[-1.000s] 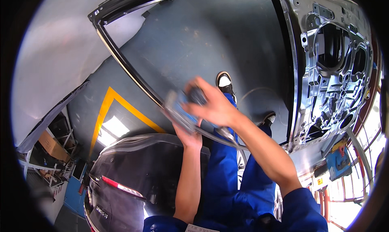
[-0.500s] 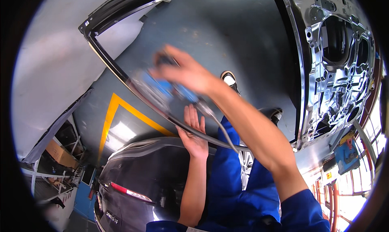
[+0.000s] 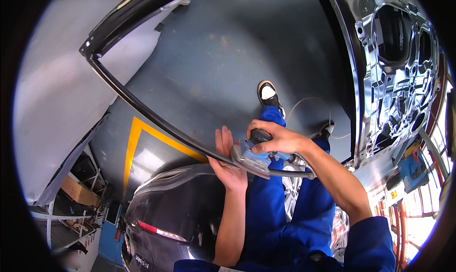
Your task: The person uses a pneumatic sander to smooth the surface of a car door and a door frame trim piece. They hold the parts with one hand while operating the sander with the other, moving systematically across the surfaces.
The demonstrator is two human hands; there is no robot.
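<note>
A slim dark door window frame point(image 3: 147, 114) curves from the far left down in front of my body. My right hand point(image 3: 282, 138) is closed around the black top of a blue air sander point(image 3: 255, 154). Its grey pad lies on the frame's near stretch. My left hand point(image 3: 232, 176) is open, fingers stretched out and palm up, under and against the frame just left of the sander. The sander covers part of the frame, and the fittings at its right are partly hidden by my right wrist.
The door's bare metal inner panel point(image 3: 413, 89) stands at the right. A dark car point(image 3: 175, 196) is at the lower left, near shelving with a cardboard box point(image 3: 80, 192). A thin hose point(image 3: 300, 101) loops near my shoes. Yellow floor marking point(image 3: 130, 151) lies left of the frame.
My right hand has brought the sander along the frame toward me and to the right. It was blurred farther left before. My left hand remains open at the frame.
</note>
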